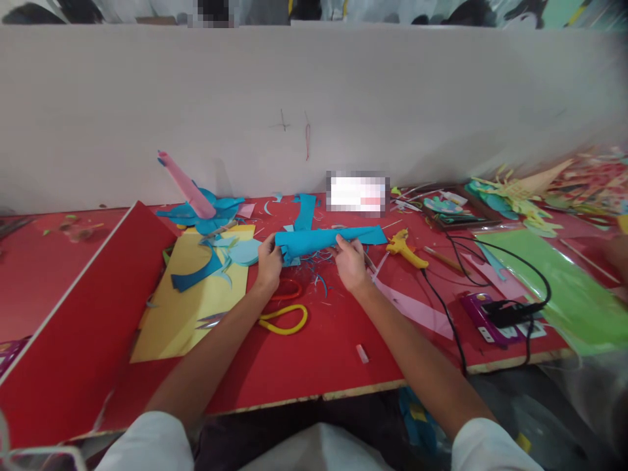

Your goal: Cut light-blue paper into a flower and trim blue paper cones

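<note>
A rolled blue sheet, like paper or felt, (314, 239) is held level just above the red table. Its left end is in my left hand (269, 260), with the fingers closed around it. Farther right, my right hand (350, 260) pinches its lower edge, and a flat tail of the sheet sticks out past the fingers. Blue scraps and thin trimmings (318, 265) lie beneath the roll. Below my left hand are scissors with yellow handles (284, 320) and a red handle (287, 289), partly covered by my forearm.
A yellow glue gun (406, 248) lies to the right, its cord running to a purple power box (490, 320). Yellow sheets (196, 314) sit left, below a pink cone on blue petals (189, 190). A red divider (83, 320) bounds the left. Green sheets (579, 281) lie right.
</note>
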`<state>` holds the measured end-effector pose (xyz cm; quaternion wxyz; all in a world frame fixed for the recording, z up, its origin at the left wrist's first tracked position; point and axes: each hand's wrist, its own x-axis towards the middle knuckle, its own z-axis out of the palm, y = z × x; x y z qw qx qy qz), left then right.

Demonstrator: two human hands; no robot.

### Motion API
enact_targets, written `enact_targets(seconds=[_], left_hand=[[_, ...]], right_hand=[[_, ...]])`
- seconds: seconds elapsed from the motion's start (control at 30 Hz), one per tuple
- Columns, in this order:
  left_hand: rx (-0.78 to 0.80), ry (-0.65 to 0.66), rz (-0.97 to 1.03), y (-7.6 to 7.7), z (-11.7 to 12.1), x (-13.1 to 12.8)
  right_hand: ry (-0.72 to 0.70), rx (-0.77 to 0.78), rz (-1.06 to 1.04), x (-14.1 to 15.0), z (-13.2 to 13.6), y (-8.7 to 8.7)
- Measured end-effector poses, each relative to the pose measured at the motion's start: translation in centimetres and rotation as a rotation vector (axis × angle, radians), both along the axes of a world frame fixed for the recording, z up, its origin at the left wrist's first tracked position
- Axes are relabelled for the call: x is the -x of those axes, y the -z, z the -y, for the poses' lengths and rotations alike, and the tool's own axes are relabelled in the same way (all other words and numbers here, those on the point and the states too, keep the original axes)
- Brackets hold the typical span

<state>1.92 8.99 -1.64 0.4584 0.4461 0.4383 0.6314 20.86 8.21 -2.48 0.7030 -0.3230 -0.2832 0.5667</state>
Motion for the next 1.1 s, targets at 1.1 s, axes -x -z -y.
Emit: enact_targets(seconds=[1.1], left_hand=[[0.026,-0.095,0.013,-0.7,0.3,-0.2]], right_hand=[[0.11,-0.194,0.365,0.1,-0.1,0.5]])
